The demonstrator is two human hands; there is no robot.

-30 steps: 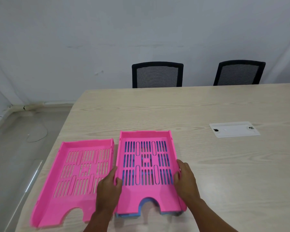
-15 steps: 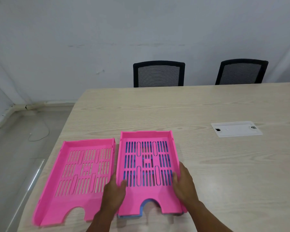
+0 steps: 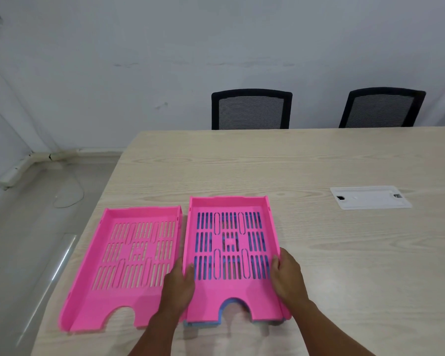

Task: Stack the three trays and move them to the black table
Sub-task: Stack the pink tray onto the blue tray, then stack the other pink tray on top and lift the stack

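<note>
Pink slotted plastic, light and stiff by the look of it: the stacked pink tray [image 3: 230, 253] sits nested on a blue tray [image 3: 203, 323], just beside a second pink tray [image 3: 129, 263] on the pale wooden table [image 3: 344, 253]. The left hand [image 3: 179, 283] and right hand [image 3: 288, 276] clasp its long side walls, the best hold. A white plate [image 3: 369, 197] and 2 chairs [image 3: 251, 109] stand well apart; no black table shows.

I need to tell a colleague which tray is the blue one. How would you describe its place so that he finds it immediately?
On the pale wooden table, two pink slotted plastic trays lie side by side at the near left corner. The blue plastic tray sits under the right-hand pink tray, which both hands grip by its sides. Only its blue edge at the front and blue through the slots show it; the left pink tray shows bare wood through its slots.
</note>
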